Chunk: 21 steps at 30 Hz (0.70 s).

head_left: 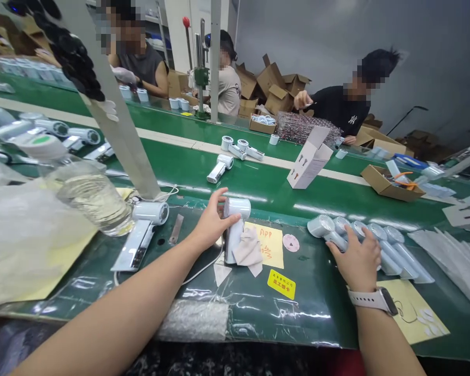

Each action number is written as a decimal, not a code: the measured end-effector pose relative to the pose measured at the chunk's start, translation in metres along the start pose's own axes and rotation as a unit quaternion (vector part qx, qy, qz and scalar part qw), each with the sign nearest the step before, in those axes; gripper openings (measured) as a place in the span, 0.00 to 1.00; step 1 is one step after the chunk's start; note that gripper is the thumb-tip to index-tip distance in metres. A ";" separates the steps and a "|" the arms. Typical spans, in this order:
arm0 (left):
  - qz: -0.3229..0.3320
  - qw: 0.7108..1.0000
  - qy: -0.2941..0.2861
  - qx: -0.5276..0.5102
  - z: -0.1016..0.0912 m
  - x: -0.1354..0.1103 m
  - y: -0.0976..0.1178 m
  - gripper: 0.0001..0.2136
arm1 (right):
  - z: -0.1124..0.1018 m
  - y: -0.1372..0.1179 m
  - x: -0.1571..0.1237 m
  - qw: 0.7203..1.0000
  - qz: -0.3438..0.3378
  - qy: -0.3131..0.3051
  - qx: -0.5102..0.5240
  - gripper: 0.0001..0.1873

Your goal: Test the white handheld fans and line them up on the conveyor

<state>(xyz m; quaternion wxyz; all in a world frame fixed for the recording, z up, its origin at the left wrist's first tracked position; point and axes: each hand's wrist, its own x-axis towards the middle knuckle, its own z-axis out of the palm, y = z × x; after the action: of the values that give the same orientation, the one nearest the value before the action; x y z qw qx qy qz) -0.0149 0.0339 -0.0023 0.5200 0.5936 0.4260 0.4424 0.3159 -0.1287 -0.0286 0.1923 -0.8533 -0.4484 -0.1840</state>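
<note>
Clasping a probably light, slick device (232,241) by its head (241,209) (best hold), the left hand (212,223) sits left of the handwritten note (276,242), the right hand (359,258) loosely spread to its right.

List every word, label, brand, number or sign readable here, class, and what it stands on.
"APP": yellow note, handwritten; characters below partly covered, unclear.
"员工": yellow card, lower line; the rest too small to read surely.
"NY": black shirt, interlocked letters.
Pale shirt: lettering too blurred.
Round sticker: marks too small.
</note>
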 end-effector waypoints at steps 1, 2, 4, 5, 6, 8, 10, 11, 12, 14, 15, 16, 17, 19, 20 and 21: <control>0.013 0.998 0.033 -0.058 -0.003 0.000 0.004 0.41 | -0.002 -0.003 0.000 1.000 -0.002 0.011 -0.003 0.30; 0.022 0.991 0.062 -0.115 -0.006 0.001 0.007 0.40 | -0.004 -0.010 0.002 1.000 -0.011 0.024 -0.001 0.30; 0.010 0.969 0.102 -0.225 -0.012 0.004 0.016 0.32 | -0.007 -0.032 0.009 0.997 -0.055 0.042 0.029 0.31; -0.014 0.956 0.107 -0.273 -0.014 0.005 0.020 0.27 | -0.008 -0.048 0.014 0.994 -0.089 0.034 0.058 0.31; -0.045 0.943 0.104 -0.314 -0.016 0.006 0.023 0.22 | -0.007 -0.068 0.020 0.988 -0.127 0.009 0.089 0.31; -0.114 0.913 0.088 -0.382 -0.018 0.006 0.029 0.20 | 0.000 -0.116 0.034 0.967 -0.192 -0.096 0.136 0.30; -0.178 0.885 0.070 -0.425 -0.017 0.004 0.031 0.27 | 0.014 -0.171 0.048 0.944 -0.202 -0.226 0.133 0.31; -0.202 0.874 0.063 -0.437 -0.016 0.002 0.031 0.30 | 0.022 -0.199 0.055 0.935 -0.207 -0.257 0.132 0.32; -0.220 0.868 0.056 -0.442 -0.016 0.001 0.029 0.32 | 0.030 -0.227 0.061 0.927 -0.215 -0.277 0.135 0.33; -0.241 0.861 0.047 -0.445 -0.016 0.000 0.024 0.33 | 0.046 -0.279 0.072 0.911 -0.231 -0.308 0.145 0.34; -0.247 0.858 0.043 -0.447 -0.017 0.000 0.021 0.33 | 0.053 -0.302 0.075 0.905 -0.235 -0.321 0.149 0.35; -0.254 0.855 0.040 -0.451 -0.019 0.000 0.018 0.34 | 0.059 -0.323 0.076 0.902 -0.235 -0.329 0.152 0.36; -0.263 0.850 0.039 -0.454 -0.020 0.001 0.015 0.34 | 0.064 -0.340 0.075 0.900 -0.233 -0.334 0.154 0.35; -0.282 0.842 0.037 -0.459 -0.024 0.002 0.011 0.34 | 0.071 -0.364 0.070 0.902 -0.223 -0.334 0.159 0.32; -0.290 0.839 0.034 -0.460 -0.025 0.002 0.009 0.34 | 0.073 -0.371 0.067 0.904 -0.217 -0.332 0.162 0.29; -0.292 0.836 0.034 -0.464 -0.025 0.002 0.007 0.33 | 0.074 -0.375 0.064 0.905 -0.211 -0.330 0.167 0.27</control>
<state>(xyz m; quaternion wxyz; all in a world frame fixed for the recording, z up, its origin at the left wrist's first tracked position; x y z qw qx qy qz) -0.0387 0.0408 0.0066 0.8248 0.1152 0.3417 0.4356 0.0465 0.1484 0.0002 0.1296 -0.7062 -0.6799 0.1487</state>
